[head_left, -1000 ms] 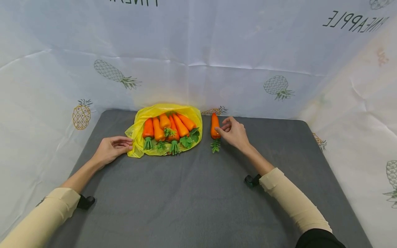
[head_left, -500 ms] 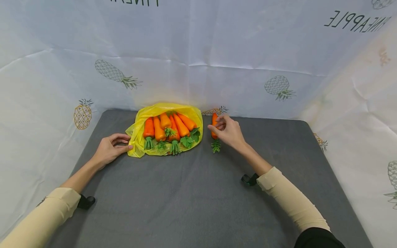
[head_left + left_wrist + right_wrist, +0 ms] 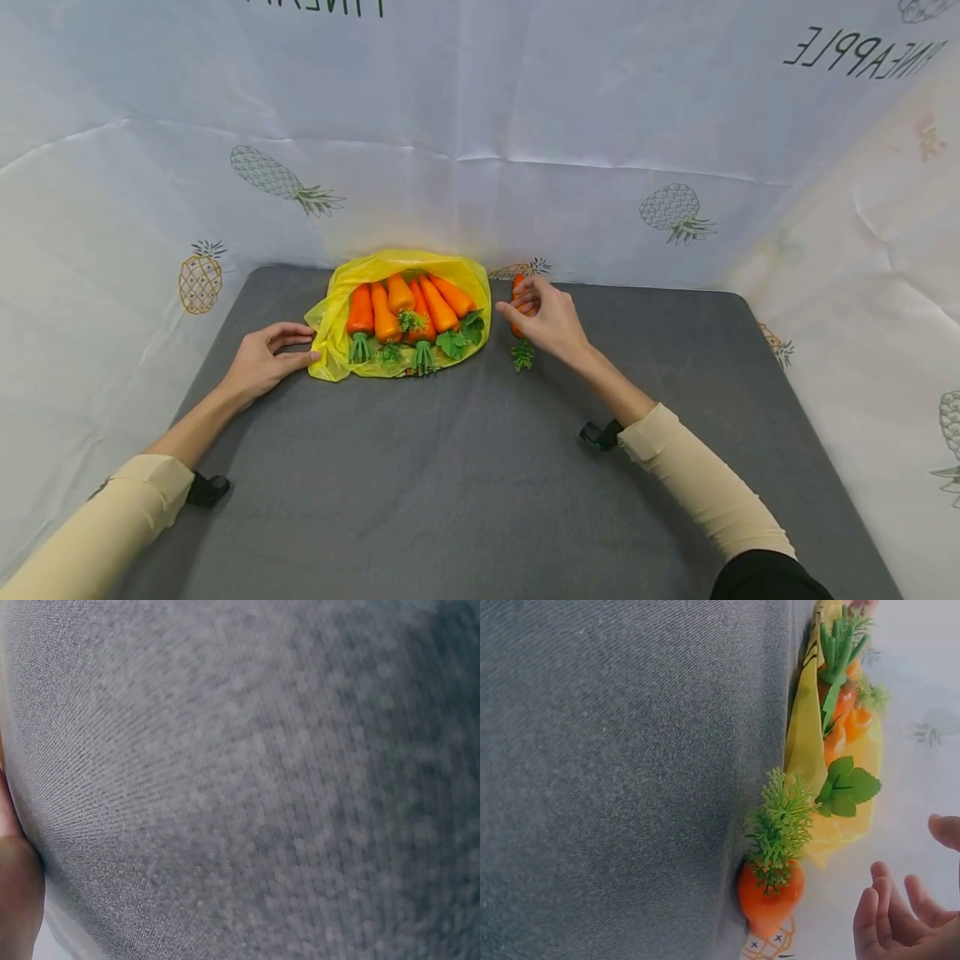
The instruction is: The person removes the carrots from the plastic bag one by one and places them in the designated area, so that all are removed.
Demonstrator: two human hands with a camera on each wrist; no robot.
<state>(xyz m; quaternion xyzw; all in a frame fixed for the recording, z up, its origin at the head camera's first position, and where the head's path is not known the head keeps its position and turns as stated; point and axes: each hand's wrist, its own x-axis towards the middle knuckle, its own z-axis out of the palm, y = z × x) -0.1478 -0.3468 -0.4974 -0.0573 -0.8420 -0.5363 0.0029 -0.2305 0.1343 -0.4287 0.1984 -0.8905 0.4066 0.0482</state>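
A crinkled yellow plastic bag (image 3: 480, 275) lies with its mouth towards me at the back of the table. Several orange carrots (image 3: 386, 315) with green tops are inside it. At the bag's left edge my left hand (image 3: 262, 365) touches the plastic with its thumb tip, fingers loosely bent and apart from the thumb. One separate carrot (image 3: 771, 898) lies right of the bag, its leafy top (image 3: 522, 356) pointing towards me. Over this carrot hovers my right hand (image 3: 553, 323), partly covering it in the head view; the right wrist view shows its fingers (image 3: 885, 915) spread and holding nothing.
A grey cloth covers the table (image 3: 450, 467). Right behind its back edge hangs a white sheet (image 3: 570, 100) printed with pineapples, which also closes off both sides. Black straps (image 3: 600, 436) with small cameras sit at the wrists.
My right hand has shifted slightly left and up, from beside the single carrot to over it. The left hand, the bag and the carrots stay almost the same.
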